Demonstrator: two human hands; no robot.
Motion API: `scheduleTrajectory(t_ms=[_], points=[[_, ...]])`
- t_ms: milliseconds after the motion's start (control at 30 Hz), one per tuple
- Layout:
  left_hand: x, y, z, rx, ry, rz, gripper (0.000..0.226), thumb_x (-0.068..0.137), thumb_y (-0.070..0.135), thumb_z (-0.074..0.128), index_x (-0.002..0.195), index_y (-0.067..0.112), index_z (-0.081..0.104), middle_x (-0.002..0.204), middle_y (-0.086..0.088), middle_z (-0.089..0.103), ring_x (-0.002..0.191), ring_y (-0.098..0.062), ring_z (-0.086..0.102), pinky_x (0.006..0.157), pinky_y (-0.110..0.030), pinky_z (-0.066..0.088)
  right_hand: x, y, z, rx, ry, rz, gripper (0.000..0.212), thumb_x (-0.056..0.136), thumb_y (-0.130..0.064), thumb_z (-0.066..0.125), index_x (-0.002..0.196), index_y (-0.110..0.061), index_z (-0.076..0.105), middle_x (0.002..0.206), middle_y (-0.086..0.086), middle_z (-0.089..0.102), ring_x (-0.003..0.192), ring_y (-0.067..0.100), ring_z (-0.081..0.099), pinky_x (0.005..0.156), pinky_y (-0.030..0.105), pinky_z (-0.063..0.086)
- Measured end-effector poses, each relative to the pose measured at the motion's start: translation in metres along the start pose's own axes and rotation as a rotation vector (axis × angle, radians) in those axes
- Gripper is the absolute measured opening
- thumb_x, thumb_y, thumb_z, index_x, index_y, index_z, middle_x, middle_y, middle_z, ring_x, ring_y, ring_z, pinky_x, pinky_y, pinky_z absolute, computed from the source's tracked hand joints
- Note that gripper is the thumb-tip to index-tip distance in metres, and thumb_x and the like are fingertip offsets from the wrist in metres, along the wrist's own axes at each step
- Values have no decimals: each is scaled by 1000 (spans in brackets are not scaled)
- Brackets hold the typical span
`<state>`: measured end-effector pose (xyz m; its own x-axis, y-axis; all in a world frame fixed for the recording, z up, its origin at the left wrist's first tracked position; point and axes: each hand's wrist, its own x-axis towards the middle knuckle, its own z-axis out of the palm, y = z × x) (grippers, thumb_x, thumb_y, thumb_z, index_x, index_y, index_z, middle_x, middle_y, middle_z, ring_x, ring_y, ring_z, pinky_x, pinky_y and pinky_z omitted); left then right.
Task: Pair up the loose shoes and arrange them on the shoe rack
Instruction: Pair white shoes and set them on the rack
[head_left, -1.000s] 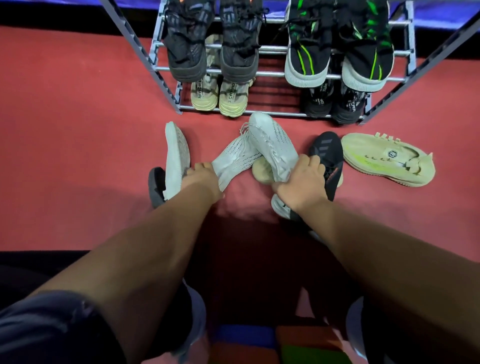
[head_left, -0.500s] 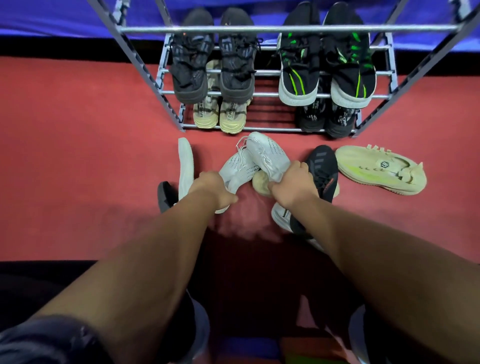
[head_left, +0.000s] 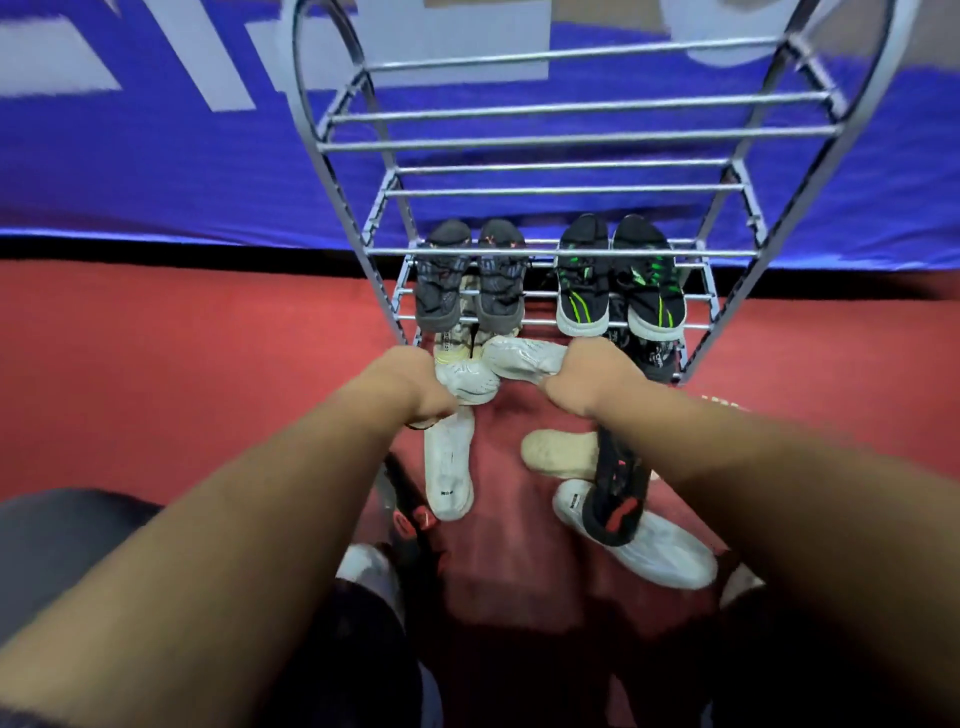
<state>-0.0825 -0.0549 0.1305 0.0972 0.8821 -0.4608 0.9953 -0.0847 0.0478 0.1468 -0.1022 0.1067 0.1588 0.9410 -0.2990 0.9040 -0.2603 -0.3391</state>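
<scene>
My left hand (head_left: 410, 384) grips one white knit shoe (head_left: 467, 382) and my right hand (head_left: 587, 384) grips its match (head_left: 524, 358). Both shoes are lifted off the floor, just in front of the low shelves of the metal shoe rack (head_left: 561, 137). On the rack sit a dark grey pair (head_left: 467, 280) and a black pair with green stripes (head_left: 621, 286), with more shoes on the bottom shelf behind my hands. The rack's upper shelves hold nothing.
On the red floor (head_left: 182, 364) below my arms lie a white shoe sole-up (head_left: 449, 473), a cream shoe (head_left: 558, 452), a black shoe with red marks (head_left: 615, 488), another white shoe (head_left: 654, 551) and a dark shoe (head_left: 410, 519). A blue banner (head_left: 156, 171) hangs behind.
Both hands have lifted the two white knit shoes off the floor and carried them toward the rack. The view has tilted up, showing the rack's upper shelves.
</scene>
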Motion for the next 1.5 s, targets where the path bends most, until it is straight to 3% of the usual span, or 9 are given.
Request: scheduleTrajectory(t_ms=[133,367,500,700,1000,1133,1233,1367,1500], points=[[-21,-10,-64,47,-9,2,34,63,43,78,76,12,78,77,-7,77,70,-26,72,63,-30,59,-10,-28,-58,-25,38,-32,33,83,-34,63,62,-10,54,63,5,52,65,31,54,48,25,31],[-40,-32,-144,-100,94,-47,49,44,56,79,61,10,75,50,-2,68,49,-23,61,48,-24,46,-19,-51,-123,53,155,-50,35,77,-43,65,62,-12,57,63,6,56,58,20,51,47,28,29],[-43,-39,-159,-333,158,-85,45,44,55,79,57,13,70,40,5,59,42,-17,58,41,-19,38,-17,-51,-127,254,243,-6,52,67,-60,61,81,-11,61,77,6,64,65,19,57,49,27,35],[-23,-26,-147,-539,298,-91,37,68,44,74,77,10,63,71,-5,61,60,-22,57,49,-26,37,1,-64,-132,500,317,70,65,57,-70,51,87,-12,55,78,-2,56,65,13,51,50,29,29],[30,-1,-147,-698,381,-124,34,75,36,74,84,8,57,78,-7,59,63,-23,56,52,-28,39,55,-76,-118,667,381,117,55,74,-54,65,102,-7,59,99,7,64,71,14,54,53,30,34],[59,5,-142,-694,401,-161,58,79,37,75,120,0,56,113,-17,66,103,-37,67,73,-36,54,85,-83,-103,667,422,149,64,81,-50,69,122,-2,59,121,15,61,108,38,60,77,37,47],[77,13,-137,-706,417,-174,71,81,36,75,135,-2,49,131,-19,60,118,-40,61,97,-46,55,102,-86,-93,619,450,161,62,86,-45,70,129,-3,55,128,18,56,117,43,55,80,37,41],[97,18,-131,-709,448,-179,72,82,35,76,138,1,47,138,-16,53,126,-41,54,92,-46,54,119,-93,-84,552,442,166,60,92,-39,68,136,-3,50,134,23,50,122,45,50,86,40,40],[113,21,-126,-689,454,-186,77,83,34,80,142,1,45,145,-16,48,133,-41,50,103,-51,51,130,-102,-74,525,412,154,61,94,-41,69,138,-3,49,136,24,49,125,46,49,103,47,43]])
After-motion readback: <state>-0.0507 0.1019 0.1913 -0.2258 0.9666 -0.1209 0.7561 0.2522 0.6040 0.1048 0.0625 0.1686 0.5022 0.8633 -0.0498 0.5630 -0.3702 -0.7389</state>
